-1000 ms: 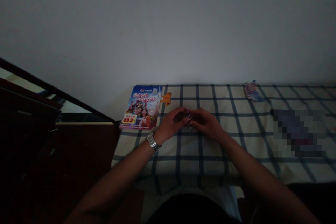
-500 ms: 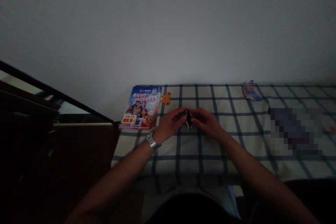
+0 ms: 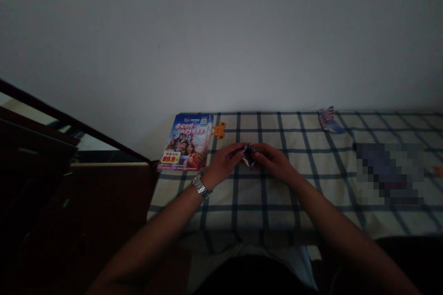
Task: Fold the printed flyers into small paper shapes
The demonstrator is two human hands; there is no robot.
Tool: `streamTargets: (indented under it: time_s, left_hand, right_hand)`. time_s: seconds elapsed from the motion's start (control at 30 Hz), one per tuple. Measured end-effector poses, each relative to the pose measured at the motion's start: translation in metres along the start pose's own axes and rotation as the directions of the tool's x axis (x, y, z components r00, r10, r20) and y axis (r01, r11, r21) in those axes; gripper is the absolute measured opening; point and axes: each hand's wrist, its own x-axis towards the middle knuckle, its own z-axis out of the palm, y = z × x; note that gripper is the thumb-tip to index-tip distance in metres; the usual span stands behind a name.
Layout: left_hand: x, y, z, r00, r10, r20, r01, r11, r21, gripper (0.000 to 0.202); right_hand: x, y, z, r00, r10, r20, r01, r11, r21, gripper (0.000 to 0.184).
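Between my two hands is a small piece of folded paper [image 3: 248, 156], printed in dark and pale colours, with its folds spread apart. The fingers of my left hand [image 3: 224, 163] pinch its left side; a silver watch [image 3: 201, 186] is on that wrist. My right hand [image 3: 273, 161] grips the right side with thumb and fingers. Both hands are just over the checked cloth [image 3: 249, 203]. To the left of my left hand lies a stack of printed flyers [image 3: 187, 143] in blue and red.
An orange bear-shaped piece [image 3: 218, 130] pokes out beside the flyers. Near the wall [image 3: 263, 46] lies a curled printed paper [image 3: 330, 120]. A blurred-out dark object [image 3: 389, 175] rests on the right of the cloth. A dark rail [image 3: 76, 122] slants along the left.
The folded paper has gone from a narrow, edge-on shape to a wider one, its folds spread between my fingers. My hands have stayed in nearly the same place.
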Motion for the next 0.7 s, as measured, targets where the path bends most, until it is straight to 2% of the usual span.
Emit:
streamTargets:
  time_s: [0.23,0.7]
  left_hand:
    - [0.0,0.0022,0.0003,0.999,0.031,0.019,-0.03,0.996,-0.086,0.039]
    - [-0.0013,0.0019,-0.0024,0.993,0.118,0.023,-0.118,0.993,-0.001,0.029]
  right_hand:
    - [0.0019,-0.0014,0.0006,1.0,0.001,-0.004,0.0,0.999,0.048,0.042]
    - [0.0016,-0.007,0.0007,0.999,0.047,0.017,-0.049,0.978,0.203,0.035]
